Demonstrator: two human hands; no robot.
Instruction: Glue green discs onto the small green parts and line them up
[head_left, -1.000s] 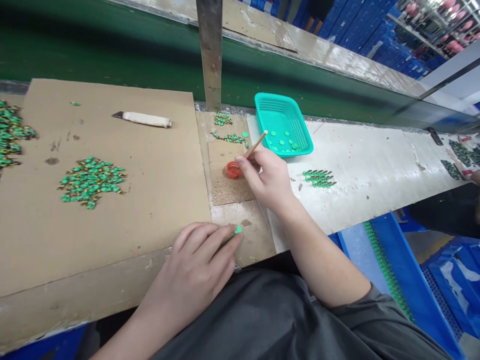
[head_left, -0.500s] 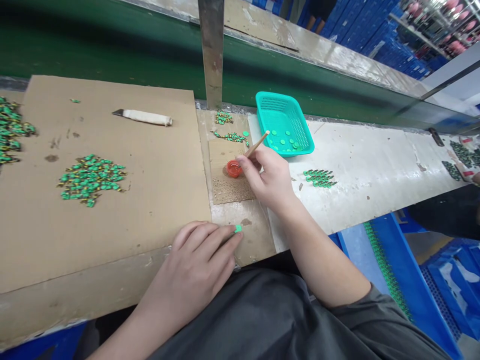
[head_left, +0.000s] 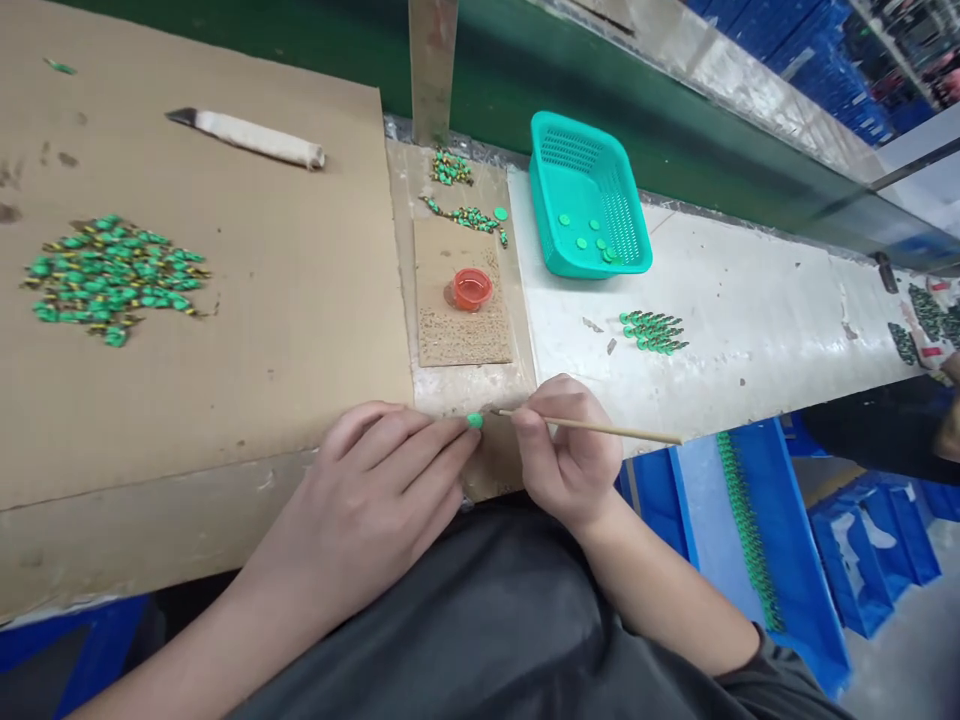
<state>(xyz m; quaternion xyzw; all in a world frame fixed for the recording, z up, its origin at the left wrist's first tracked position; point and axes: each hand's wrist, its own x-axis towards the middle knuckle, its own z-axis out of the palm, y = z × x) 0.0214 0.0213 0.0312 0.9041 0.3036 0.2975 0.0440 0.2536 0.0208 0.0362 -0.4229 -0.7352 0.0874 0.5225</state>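
Between the fingertips of my left hand is a small green disc, held at the bench's front edge. My right hand pinches a thin wooden stick, whose narrow tip points left and stops just short of the disc. Beyond both hands, a small red cup of clear liquid stands on a speckled cardboard piece. Small green-and-brown pieces lie behind the cup, with one loose green disc beside them.
A teal basket holds several green discs. Right of it are discs with twisted stems. On the left cardboard lie a cloth-wrapped knife and a heap of green pieces. Blue trays sit below; another person's arm shows at right.
My right hand has drawn the stick out of the red cup and brought it toward me, beside the disc. My left hand keeps the disc. The camera view has shifted.
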